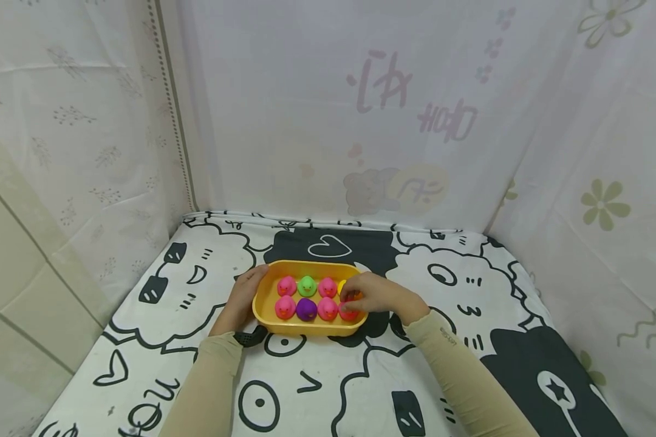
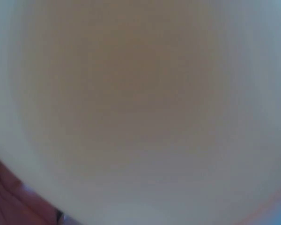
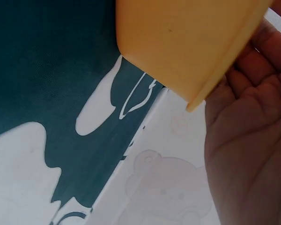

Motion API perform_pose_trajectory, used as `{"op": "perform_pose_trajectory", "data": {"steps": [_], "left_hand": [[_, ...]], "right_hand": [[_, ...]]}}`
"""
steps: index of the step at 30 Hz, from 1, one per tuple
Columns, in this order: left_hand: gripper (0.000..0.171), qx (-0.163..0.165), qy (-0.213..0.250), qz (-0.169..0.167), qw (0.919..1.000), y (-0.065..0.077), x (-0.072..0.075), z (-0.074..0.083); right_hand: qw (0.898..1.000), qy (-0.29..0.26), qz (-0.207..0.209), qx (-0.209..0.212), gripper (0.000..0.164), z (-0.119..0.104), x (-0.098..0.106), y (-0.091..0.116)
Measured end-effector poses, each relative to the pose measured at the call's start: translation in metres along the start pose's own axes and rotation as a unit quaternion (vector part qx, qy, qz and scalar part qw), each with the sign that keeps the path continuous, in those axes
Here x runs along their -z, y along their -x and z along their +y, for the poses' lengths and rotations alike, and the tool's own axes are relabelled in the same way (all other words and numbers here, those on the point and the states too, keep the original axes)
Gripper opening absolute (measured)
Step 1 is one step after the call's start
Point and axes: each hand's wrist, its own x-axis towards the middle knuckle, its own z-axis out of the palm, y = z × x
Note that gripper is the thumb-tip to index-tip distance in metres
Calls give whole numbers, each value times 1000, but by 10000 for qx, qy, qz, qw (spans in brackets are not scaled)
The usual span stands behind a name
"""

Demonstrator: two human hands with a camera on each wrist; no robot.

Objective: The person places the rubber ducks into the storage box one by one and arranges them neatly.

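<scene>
A yellow tray (image 1: pixel 311 329) holds two rows of small rubber ducks. In the far row are a pink duck (image 1: pixel 287 286), a green duck (image 1: pixel 307 286), another pink duck and a yellow duck (image 1: pixel 341 286). A purple duck (image 1: pixel 307 309) sits among pink ones in the near row. My left hand (image 1: pixel 247 294) rests along the tray's left end, fingers straight against the rim. Over the right end, my right hand (image 1: pixel 373 291) has its thumb and fingers bent around the yellow duck, partly hiding it and the near pink duck (image 1: pixel 348 314). The left wrist view is mostly blurred.
The tray stands on a black-and-white cartoon-print cloth (image 1: pixel 306 388). Pale patterned curtains (image 1: pixel 284 121) hang behind and at both sides. A black wristband (image 1: pixel 250 337) is on the left wrist. The tray's outer wall (image 3: pixel 187 42) fills the upper right wrist view.
</scene>
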Motion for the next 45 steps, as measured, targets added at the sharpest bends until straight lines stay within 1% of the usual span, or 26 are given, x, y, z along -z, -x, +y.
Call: {"op": "perform_pose_trajectory", "data": {"steps": [4,9,12,14,16,19,21,24,27,30,34,35,37,38,39,40,42,43,44,45], "left_hand": [[76,37,-99,5,9999,1,0,0],[74,-4,-116,17,9999,1,0,0],[76,7,-132,1,9999,0,0,0],[78,18,-163,11,9999,0,0,0],[80,12,-178,18,9998,0,-1,0],[78,9,-167,24,9999,-1,-1,0],[77,9,-142,22,9999,-1,-2,1],[76,-5,-162,24,9999,-1,-2,1],[75,-26,-229,60,9997,0,-2,1],[78,-9,-294,80,9995,1,-2,0],[78,14,-376,80,9993,-1,-1,2],[76,-33,-461,86,9989,-1,0,2],[70,-255,-788,89,9965,0,2,5],[67,-409,-1021,96,9939,0,4,7],[64,-593,-1308,81,9896,2,6,9],[62,-780,-1615,84,9838,3,8,12],[63,-1085,-2274,96,9677,9,11,18],[65,-1166,-2627,112,9577,12,13,22],[68,-1234,-3045,159,9444,17,15,26],[73,-1287,-3499,226,9276,21,16,29]], "right_hand": [[9997,-126,218,74,13,2,-3,3],[9982,-298,502,132,24,3,-7,7],[9959,-451,783,97,29,5,-8,12],[9923,-598,1080,110,30,8,-8,17],[9865,-787,1429,166,30,11,-8,22],[9760,-1116,1854,228,28,16,-9,31],[9693,-1361,2035,228,26,18,-10,36],[9621,-1598,2200,190,23,21,-13,41],[9588,-1664,2297,145,21,23,-15,44],[9583,-1641,2334,148,23,24,-16,46],[9614,-1451,2324,261,29,26,-14,47],[9626,-1367,2325,274,31,27,-14,48],[9645,-1194,2338,273,37,28,-14,50],[9651,-1123,2358,214,40,29,-13,51],[9655,-1044,2381,130,43,29,-13,53],[9656,-978,2408,13,46,28,-13,55],[9649,-860,2463,-308,54,27,-13,60],[9643,-775,2479,-513,58,25,-12,62],[9635,-652,2504,-694,61,24,-13,64],[9627,-466,2518,-872,64,23,-13,65]]}}
